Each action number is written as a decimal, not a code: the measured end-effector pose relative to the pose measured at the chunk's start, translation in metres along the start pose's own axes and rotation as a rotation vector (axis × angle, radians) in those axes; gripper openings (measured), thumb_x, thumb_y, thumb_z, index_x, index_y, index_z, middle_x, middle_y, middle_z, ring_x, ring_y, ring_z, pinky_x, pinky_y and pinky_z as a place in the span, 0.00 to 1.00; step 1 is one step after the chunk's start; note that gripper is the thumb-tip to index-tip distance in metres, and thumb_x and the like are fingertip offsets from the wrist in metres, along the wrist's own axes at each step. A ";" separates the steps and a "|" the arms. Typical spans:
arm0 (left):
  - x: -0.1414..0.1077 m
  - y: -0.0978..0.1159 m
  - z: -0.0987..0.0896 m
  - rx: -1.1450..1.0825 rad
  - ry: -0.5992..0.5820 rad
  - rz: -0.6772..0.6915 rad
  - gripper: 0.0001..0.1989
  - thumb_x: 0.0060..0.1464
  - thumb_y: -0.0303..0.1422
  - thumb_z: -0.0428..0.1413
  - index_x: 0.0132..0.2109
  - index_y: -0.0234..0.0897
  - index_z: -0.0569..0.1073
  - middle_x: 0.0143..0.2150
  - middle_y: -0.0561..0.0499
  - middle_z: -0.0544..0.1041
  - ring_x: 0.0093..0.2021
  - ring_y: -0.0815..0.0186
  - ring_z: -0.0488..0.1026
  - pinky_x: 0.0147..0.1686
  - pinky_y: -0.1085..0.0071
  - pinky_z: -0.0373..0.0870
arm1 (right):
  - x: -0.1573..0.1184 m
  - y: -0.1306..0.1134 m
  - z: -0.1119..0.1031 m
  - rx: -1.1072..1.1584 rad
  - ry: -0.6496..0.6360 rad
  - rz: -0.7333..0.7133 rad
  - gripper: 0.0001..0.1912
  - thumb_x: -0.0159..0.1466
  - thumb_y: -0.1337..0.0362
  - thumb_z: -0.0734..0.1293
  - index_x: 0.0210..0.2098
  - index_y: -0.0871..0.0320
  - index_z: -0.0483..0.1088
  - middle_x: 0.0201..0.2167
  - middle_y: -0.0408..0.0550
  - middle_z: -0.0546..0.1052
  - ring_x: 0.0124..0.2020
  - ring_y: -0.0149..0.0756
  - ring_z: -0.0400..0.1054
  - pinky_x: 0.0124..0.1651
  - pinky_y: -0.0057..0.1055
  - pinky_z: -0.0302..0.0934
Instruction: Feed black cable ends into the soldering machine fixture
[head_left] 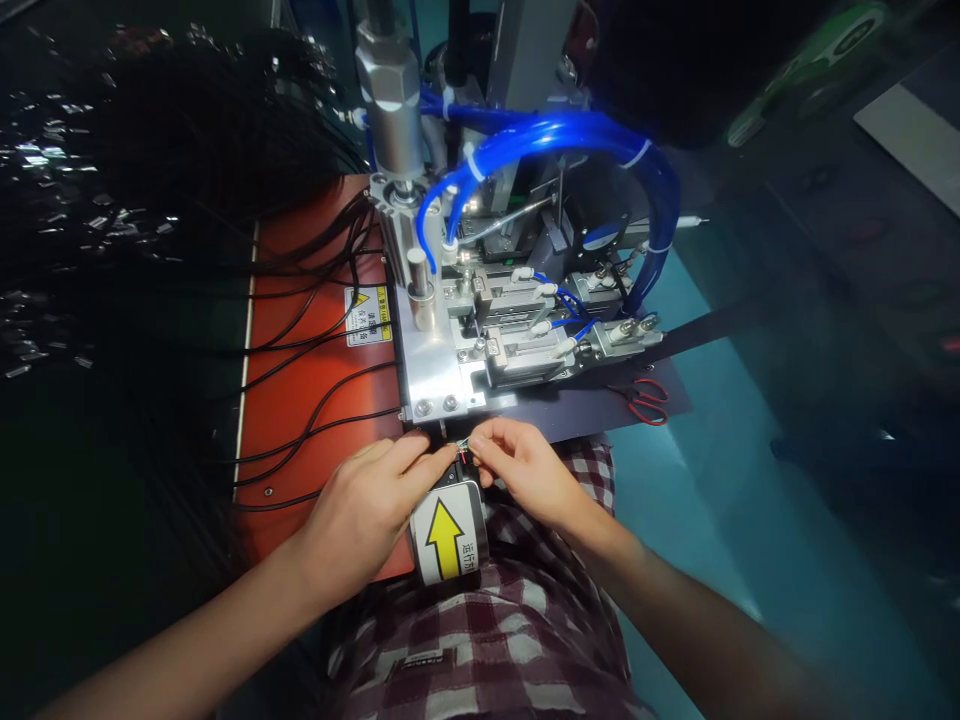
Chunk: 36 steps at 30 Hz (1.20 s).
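Observation:
At the front edge of a metal machine (439, 375), both my hands meet over a small part (462, 447) with thin wires, one of them red. My left hand (379, 495) has its thumb and forefinger against the part from the left. On the other side my right hand (517, 465) pinches the fine wire ends between thumb and fingertips. Just below the fingers is a white label (446, 535) with a yellow arrow. The exact shape of the small part is too tiny to make out.
Black cables (322, 375) cross the orange panel (285, 420) from a dark bundle (187, 150) at the left. Blue hoses (570, 130) arch over the machine. Red-handled scissors (646, 400) lie on the dark plate at the right.

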<state>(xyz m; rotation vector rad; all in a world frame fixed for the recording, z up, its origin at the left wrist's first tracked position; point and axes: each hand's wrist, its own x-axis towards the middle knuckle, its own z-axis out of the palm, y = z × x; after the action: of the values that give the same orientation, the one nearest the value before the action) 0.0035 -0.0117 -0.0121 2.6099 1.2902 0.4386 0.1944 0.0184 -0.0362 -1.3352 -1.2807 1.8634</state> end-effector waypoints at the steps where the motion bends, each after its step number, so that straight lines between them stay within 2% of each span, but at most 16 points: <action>1: 0.000 0.000 0.000 0.002 0.000 0.003 0.16 0.61 0.24 0.43 0.51 0.32 0.71 0.37 0.44 0.74 0.31 0.63 0.70 0.29 0.69 0.69 | 0.000 0.000 0.000 -0.008 0.004 -0.004 0.11 0.62 0.58 0.62 0.28 0.60 0.65 0.17 0.39 0.66 0.21 0.29 0.60 0.28 0.28 0.55; 13: 0.002 0.003 -0.001 0.155 0.027 0.083 0.15 0.60 0.24 0.44 0.50 0.28 0.70 0.35 0.44 0.74 0.27 0.62 0.67 0.26 0.66 0.66 | -0.004 0.003 0.008 -0.023 0.095 0.008 0.12 0.63 0.58 0.61 0.26 0.58 0.63 0.17 0.39 0.67 0.20 0.29 0.61 0.27 0.27 0.56; 19: 0.003 0.004 -0.002 0.193 0.026 0.101 0.15 0.58 0.24 0.44 0.49 0.27 0.70 0.36 0.43 0.75 0.27 0.62 0.67 0.27 0.66 0.65 | -0.006 0.001 0.008 -0.270 0.186 -0.068 0.10 0.64 0.60 0.60 0.27 0.56 0.63 0.19 0.40 0.69 0.22 0.32 0.66 0.28 0.29 0.56; 25: 0.004 0.006 -0.001 0.202 0.020 0.129 0.16 0.58 0.26 0.44 0.49 0.26 0.69 0.37 0.40 0.75 0.30 0.59 0.69 0.28 0.65 0.66 | -0.011 -0.008 0.010 -0.583 0.270 -0.192 0.10 0.64 0.65 0.58 0.27 0.56 0.63 0.25 0.45 0.71 0.27 0.34 0.64 0.32 0.31 0.54; 27: 0.005 0.006 -0.001 0.196 0.024 0.132 0.16 0.58 0.27 0.44 0.49 0.26 0.69 0.37 0.40 0.75 0.31 0.59 0.70 0.28 0.65 0.66 | -0.010 -0.008 0.010 -0.605 0.290 -0.199 0.10 0.64 0.65 0.59 0.26 0.56 0.63 0.26 0.46 0.71 0.27 0.35 0.64 0.33 0.32 0.55; 29: 0.004 0.006 0.000 0.181 0.017 0.115 0.16 0.57 0.27 0.44 0.49 0.26 0.69 0.37 0.40 0.74 0.30 0.59 0.70 0.27 0.65 0.66 | -0.007 -0.005 0.008 -0.495 0.252 -0.133 0.10 0.64 0.63 0.59 0.27 0.56 0.63 0.23 0.44 0.71 0.26 0.34 0.64 0.31 0.31 0.55; 33: 0.002 0.003 -0.001 0.109 -0.016 0.073 0.16 0.56 0.26 0.46 0.50 0.28 0.68 0.37 0.42 0.74 0.29 0.61 0.69 0.27 0.66 0.66 | 0.000 0.004 0.001 -0.062 0.039 0.035 0.11 0.62 0.59 0.60 0.28 0.58 0.65 0.19 0.42 0.69 0.22 0.32 0.65 0.29 0.29 0.57; 36: 0.001 0.001 -0.001 0.065 -0.017 0.081 0.15 0.56 0.26 0.46 0.49 0.29 0.68 0.37 0.42 0.74 0.31 0.61 0.70 0.29 0.66 0.67 | 0.002 0.008 -0.002 0.108 0.028 0.047 0.12 0.61 0.57 0.62 0.26 0.60 0.65 0.22 0.42 0.70 0.22 0.30 0.65 0.29 0.28 0.58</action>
<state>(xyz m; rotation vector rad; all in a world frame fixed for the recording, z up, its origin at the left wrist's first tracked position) 0.0044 -0.0112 -0.0104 2.7214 1.2163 0.3927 0.1964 0.0173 -0.0441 -1.3400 -1.1275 1.9108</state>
